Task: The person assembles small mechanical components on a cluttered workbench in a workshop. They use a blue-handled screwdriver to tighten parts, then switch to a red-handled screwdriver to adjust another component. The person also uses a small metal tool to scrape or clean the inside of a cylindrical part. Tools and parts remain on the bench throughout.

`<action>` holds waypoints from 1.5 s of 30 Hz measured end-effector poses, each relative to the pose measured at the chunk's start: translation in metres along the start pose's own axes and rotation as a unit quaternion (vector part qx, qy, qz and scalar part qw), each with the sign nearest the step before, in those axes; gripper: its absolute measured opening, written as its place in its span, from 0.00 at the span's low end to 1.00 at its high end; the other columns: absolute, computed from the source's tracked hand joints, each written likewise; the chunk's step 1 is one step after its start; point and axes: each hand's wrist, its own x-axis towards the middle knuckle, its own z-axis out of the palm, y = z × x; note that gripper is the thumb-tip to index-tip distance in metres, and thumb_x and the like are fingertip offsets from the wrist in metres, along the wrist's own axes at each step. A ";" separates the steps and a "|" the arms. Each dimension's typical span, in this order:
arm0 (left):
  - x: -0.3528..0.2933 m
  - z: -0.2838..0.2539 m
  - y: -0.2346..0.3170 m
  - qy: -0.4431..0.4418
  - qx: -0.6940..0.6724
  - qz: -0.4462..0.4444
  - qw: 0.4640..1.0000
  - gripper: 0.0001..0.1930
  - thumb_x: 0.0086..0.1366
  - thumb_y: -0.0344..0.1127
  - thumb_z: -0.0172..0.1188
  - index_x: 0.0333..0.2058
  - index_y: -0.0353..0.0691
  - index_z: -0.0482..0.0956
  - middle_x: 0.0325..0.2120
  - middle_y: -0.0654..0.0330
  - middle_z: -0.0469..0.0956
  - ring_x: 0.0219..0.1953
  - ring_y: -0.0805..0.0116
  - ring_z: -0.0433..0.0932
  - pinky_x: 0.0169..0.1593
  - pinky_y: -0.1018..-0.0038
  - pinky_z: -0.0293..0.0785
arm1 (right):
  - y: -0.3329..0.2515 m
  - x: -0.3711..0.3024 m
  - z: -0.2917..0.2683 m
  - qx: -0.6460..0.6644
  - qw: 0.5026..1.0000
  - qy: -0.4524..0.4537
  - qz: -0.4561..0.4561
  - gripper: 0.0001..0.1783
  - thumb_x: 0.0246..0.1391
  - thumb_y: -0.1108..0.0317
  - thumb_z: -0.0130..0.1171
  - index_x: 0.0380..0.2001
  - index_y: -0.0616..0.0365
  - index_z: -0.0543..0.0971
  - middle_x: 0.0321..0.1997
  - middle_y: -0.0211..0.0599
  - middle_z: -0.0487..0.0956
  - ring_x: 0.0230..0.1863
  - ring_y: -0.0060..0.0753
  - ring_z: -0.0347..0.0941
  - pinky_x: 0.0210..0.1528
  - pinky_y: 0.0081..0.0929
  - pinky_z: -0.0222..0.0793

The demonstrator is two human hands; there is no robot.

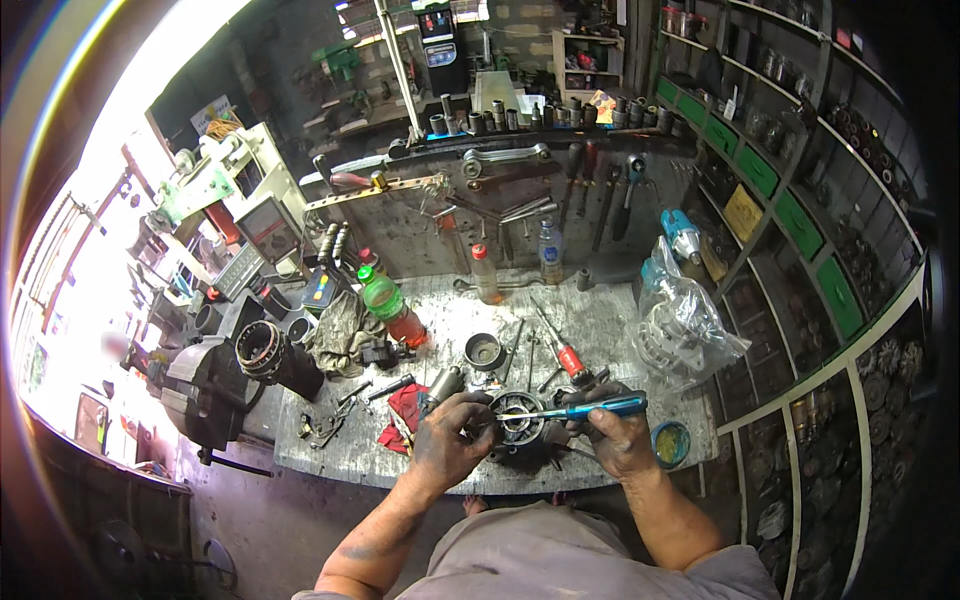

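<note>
Blue screwdriver — right hand gripping | left hand — fingers curled, hold unclear | machine: blue label

No words or numbers can be read. Beyond the pale, worn, flat-topped workbench, a tall black appliance bears a blue-and-white label, its print too small to make out. A yellow-and-red printed sheet, also behind the workbench, is likewise too small to read.
</note>
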 end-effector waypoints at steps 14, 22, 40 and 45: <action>0.125 0.055 -0.129 -0.160 -0.060 -0.185 0.968 0.12 0.71 0.33 0.69 0.49 0.37 0.92 0.43 0.47 0.93 0.45 0.55 0.93 0.54 0.60 0.87 | -0.025 -0.040 -0.012 0.043 0.987 0.097 -0.117 0.16 0.69 0.69 0.68 0.56 0.59 0.81 0.60 0.54 0.86 0.53 0.47 0.87 0.57 0.43 0.84; 0.134 0.092 -0.159 -0.180 -0.043 -0.162 0.969 0.23 0.68 0.37 0.75 0.60 0.38 0.87 0.55 0.43 0.89 0.57 0.50 0.89 0.62 0.60 0.84 | -0.013 -0.067 0.003 -0.074 0.984 0.090 -0.135 0.19 0.64 0.78 0.68 0.57 0.63 0.79 0.55 0.45 0.85 0.53 0.39 0.84 0.62 0.38 0.81; -0.030 0.028 -0.067 -0.063 -0.281 -0.112 0.951 0.32 0.71 0.42 0.76 0.69 0.38 0.79 0.68 0.46 0.79 0.72 0.51 0.76 0.75 0.57 0.70 | -0.024 -0.008 0.071 -0.493 0.845 -0.150 -0.145 0.13 0.55 0.81 0.72 0.44 0.67 0.86 0.47 0.51 0.91 0.46 0.42 0.92 0.51 0.37 0.88; -0.034 0.032 -0.074 -0.059 -0.273 -0.069 0.958 0.32 0.73 0.43 0.75 0.70 0.38 0.76 0.69 0.47 0.77 0.73 0.52 0.74 0.76 0.58 0.68 | -0.030 -0.004 0.076 -0.499 0.829 -0.169 -0.189 0.13 0.55 0.82 0.70 0.44 0.66 0.85 0.48 0.52 0.91 0.46 0.43 0.92 0.52 0.38 0.88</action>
